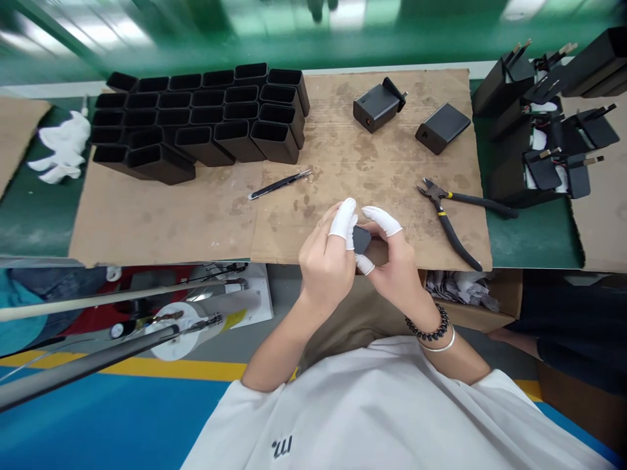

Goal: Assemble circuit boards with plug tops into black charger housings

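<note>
Close to my body, over the cardboard's front edge, I hold a small black plastic charger part (361, 240) between both hands. White finger cots cover some fingertips. My left hand (327, 260) is closed on the part from the left, its fingers hiding much of it. From the right, my right hand (399, 256) grips the same part with curled thumb and fingers. Beyond my hands lie black tweezers (280, 184). Diagonal cutters (443, 199) with black handles rest to the right, jaws apart. Farther back are a black charger with a plug (378, 106) and a black charger case (443, 128).
Rows of open black cases (196, 117) fill the cardboard's (171, 222) back left. At right stand several chargers with plug pins and wires showing (539, 143). White finger cots (63, 147) lie far left. A box of scraps (504, 307) sits below the bench, near another person's arm (519, 341).
</note>
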The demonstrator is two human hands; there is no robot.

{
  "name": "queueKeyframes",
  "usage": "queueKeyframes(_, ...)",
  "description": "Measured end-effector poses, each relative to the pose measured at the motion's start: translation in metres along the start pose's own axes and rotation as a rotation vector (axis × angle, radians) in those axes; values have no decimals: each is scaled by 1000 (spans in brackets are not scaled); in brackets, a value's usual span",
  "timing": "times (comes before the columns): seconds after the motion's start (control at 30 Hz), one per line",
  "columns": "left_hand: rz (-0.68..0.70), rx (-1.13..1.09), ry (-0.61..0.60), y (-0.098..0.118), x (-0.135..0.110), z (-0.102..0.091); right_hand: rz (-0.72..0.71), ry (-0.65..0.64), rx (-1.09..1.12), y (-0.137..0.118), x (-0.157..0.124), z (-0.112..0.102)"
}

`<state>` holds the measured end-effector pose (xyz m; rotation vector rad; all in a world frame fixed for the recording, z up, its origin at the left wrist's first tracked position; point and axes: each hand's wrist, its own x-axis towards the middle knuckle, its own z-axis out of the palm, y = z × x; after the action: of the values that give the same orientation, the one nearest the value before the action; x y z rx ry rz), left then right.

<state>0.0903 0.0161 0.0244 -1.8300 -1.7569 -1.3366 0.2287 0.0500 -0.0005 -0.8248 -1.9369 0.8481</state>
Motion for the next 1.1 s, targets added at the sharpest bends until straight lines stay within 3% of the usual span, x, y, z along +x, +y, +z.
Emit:
queueKeyframes(0.37, -37, 54, 91, 0, 1, 6, -57, 111, -35, 1, -6, 8)
queueKeyframes(0.5, -264, -113, 97, 1, 6, 4, -172, 219, -72, 1, -6, 10)
queueKeyframes(0.63, -454, -296, 134, 5, 9, 3, -219, 222, -109, 0, -5, 7)
queueKeyframes(0.97, -508, -388, 149, 7, 2, 7, -189, 164, -129, -1, -8, 4)
queueKeyframes(1.1, -526, -393, 141, 8, 1, 6, -137, 217, -92, 0, -9, 6)
